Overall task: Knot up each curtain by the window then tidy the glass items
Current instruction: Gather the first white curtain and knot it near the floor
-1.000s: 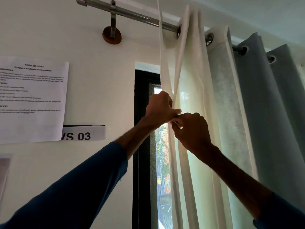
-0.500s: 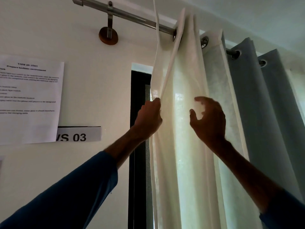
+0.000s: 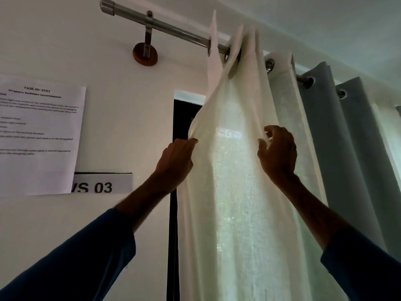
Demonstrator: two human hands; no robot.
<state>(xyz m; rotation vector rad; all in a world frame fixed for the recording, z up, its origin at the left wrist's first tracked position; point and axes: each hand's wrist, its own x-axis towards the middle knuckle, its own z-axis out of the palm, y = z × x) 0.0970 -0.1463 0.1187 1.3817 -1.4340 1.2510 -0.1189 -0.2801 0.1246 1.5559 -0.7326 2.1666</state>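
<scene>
Head view: cream curtain [image 3: 227,192] between left grip [image 3: 175,161] and right grip [image 3: 278,153], both tight on its fabric.

The cream curtain [image 3: 234,192] is thin, coarse-woven matt cloth, the grey curtain [image 3: 338,148] at its 3 o'clock denser cloth, the rod [image 3: 173,29] brushed metal, the wooden disc [image 3: 140,56] smooth, the notice [image 3: 41,137] matt paper.

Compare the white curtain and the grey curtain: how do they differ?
The white curtain is sheer and lets daylight through; the grey curtain is opaque. The white curtain is pinched by the left hand and right hand; the grey curtain hangs untouched. Both hang on the rod.
</scene>
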